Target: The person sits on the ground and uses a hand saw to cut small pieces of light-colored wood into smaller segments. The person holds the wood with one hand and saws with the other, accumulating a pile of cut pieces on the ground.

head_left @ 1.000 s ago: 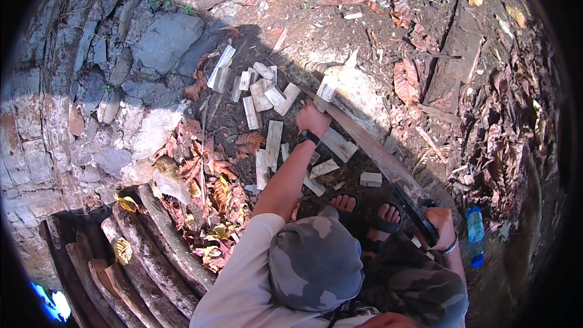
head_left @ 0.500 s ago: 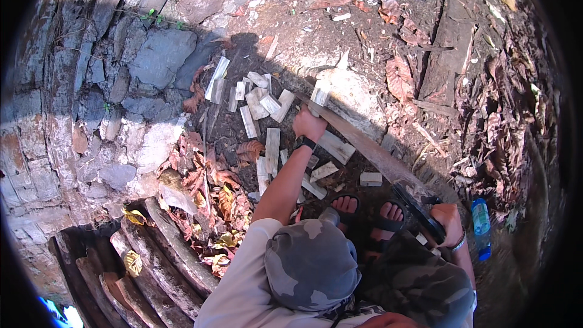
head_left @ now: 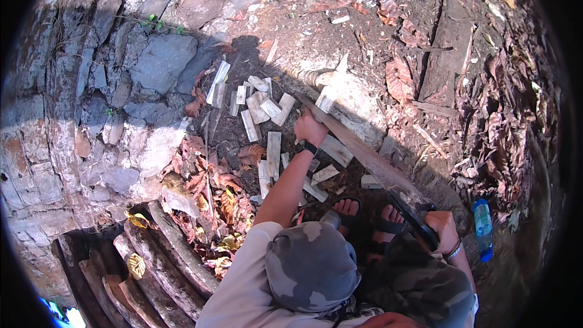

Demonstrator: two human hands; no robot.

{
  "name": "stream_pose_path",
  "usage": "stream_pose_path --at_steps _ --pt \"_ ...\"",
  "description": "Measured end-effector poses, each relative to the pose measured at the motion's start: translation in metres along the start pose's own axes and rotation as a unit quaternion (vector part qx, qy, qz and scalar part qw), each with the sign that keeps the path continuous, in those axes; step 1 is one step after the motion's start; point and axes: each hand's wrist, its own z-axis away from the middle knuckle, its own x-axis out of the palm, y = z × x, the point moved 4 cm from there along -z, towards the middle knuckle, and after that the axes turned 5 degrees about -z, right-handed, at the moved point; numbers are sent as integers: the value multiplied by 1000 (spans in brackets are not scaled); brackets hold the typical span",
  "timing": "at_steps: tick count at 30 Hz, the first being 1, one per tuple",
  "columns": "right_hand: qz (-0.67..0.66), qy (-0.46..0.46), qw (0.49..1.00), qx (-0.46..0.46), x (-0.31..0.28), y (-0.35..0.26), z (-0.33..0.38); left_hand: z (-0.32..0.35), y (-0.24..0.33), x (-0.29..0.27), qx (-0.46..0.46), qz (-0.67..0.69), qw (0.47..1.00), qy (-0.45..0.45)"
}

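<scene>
My left hand, a dark band on its wrist, is closed at a piece of pale wood on the ground, right beside the toothed end of a handsaw. The end of the wood piece shows beyond the blade; the rest is mostly hidden. The long brown blade of the handsaw slants from there down to the right. Around its black handle my right hand is wrapped, near my right knee. Several cut wood blocks lie left of my left hand, and a longer strip lies beside my left forearm.
A stone wall rises at the left. Curved logs are stacked at the lower left, next to dry leaves. A clear bottle with a blue-green label lies right of my right hand. My sandalled feet are below the saw.
My right hand and the handsaw have shifted slightly left along the blade's line. My left hand stays on the wood piece. The whole view has dipped a little.
</scene>
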Motion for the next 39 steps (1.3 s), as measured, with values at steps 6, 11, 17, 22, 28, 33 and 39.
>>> stream_pose_path --at_steps 6,11,17,22,28,33,39 --pt "-32 30 999 1 50 7 -84 -2 -9 13 29 -11 998 -46" --pt "-3 15 1000 8 25 7 -34 -4 -3 11 1 -3 999 -50" --pt "-5 8 1000 11 20 8 3 0 -3 2 9 24 1000 4" --pt "-25 20 999 24 58 0 -88 3 3 3 62 7 998 -28" --pt "-17 21 1000 -9 48 14 -52 -2 -12 5 -4 6 999 -50" --pt "-3 -3 1000 15 22 18 19 2 5 -3 16 34 999 -30" --pt "-20 13 1000 -4 67 9 -100 -1 -13 11 84 14 996 -18"
